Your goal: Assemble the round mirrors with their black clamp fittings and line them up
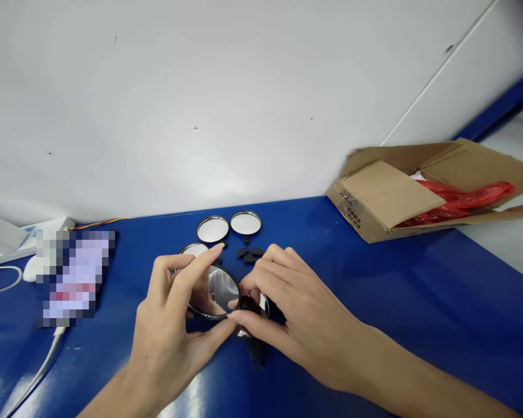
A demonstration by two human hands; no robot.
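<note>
My left hand [178, 316] pinches a small round mirror [220, 290] by its metal rim, thumb below and fingers on top, the glass facing me. My right hand [283, 302] is closed around a small black part [248, 303] at the mirror's right edge. Another round mirror [264, 303] peeks out under my right fingers. Two more round mirrors [212, 229] [246, 222] lie flat behind the hands, and part of a third [194, 249] shows behind my left fingers. A few black round pads [249, 253] lie between them.
All of this sits on a blue table [375, 278] against a white wall. An open cardboard box [418, 191] with red plastic inside stands at the back right. A blurred phone-like object [74, 276], a white cable [39, 366] and white items lie at the left.
</note>
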